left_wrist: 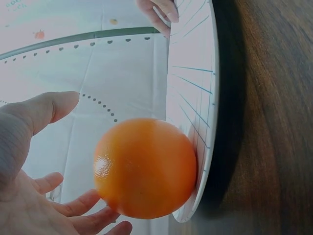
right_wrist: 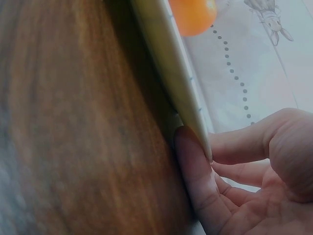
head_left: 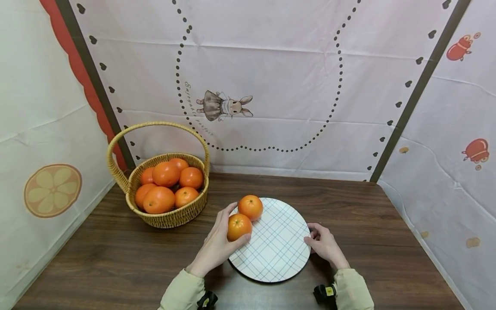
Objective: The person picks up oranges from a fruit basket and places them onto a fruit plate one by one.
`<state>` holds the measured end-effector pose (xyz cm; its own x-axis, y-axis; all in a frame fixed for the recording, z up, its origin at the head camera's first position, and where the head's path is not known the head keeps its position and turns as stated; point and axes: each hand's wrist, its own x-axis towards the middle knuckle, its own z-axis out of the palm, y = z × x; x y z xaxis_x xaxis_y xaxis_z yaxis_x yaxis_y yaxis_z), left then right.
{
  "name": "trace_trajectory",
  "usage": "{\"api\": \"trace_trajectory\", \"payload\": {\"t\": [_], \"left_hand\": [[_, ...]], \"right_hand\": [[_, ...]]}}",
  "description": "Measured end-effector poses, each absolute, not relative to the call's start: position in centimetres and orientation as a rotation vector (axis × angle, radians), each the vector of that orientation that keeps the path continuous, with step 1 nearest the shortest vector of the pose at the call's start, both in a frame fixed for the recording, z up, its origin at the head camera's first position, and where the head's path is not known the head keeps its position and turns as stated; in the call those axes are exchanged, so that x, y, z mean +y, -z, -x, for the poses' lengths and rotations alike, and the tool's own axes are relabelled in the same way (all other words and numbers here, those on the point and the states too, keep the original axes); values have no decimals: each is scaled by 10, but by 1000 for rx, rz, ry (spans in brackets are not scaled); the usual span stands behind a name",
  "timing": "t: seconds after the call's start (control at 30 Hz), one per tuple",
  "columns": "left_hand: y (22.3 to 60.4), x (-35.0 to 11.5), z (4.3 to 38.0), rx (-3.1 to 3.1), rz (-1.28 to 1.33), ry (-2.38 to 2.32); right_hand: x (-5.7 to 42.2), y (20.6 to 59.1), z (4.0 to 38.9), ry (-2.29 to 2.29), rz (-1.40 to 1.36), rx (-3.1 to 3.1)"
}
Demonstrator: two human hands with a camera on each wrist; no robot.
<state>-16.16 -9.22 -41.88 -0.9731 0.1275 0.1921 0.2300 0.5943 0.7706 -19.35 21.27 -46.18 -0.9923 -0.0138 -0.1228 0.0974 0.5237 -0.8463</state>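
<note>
A round white plate (head_left: 275, 245) with a blue checked pattern lies in front of me. Two oranges sit at its left side, a nearer orange (head_left: 239, 227) and a farther orange (head_left: 251, 207). My left hand (head_left: 218, 246) is spread around the nearer orange. In the left wrist view, fingertips are right at that orange (left_wrist: 146, 169), while the thumb stands well apart from it. At the opposite side, my right hand (head_left: 326, 245) pinches the plate's rim; the right wrist view shows the thumb over the plate (right_wrist: 171, 63) and a finger underneath.
To the back left stands a woven basket (head_left: 170, 220) with a tall arched handle, holding several oranges (head_left: 165, 174). The dark wooden table (head_left: 372, 232) ends at a printed cloth (head_left: 263, 86) behind and at both sides.
</note>
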Motion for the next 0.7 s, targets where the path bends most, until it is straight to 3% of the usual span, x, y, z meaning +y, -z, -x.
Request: {"api": "trace_trajectory", "payload": {"t": [0.7], "left_hand": [[405, -102, 160, -2669, 301, 1347]], "right_hand": [[213, 463, 194, 1494, -78, 2632]]}}
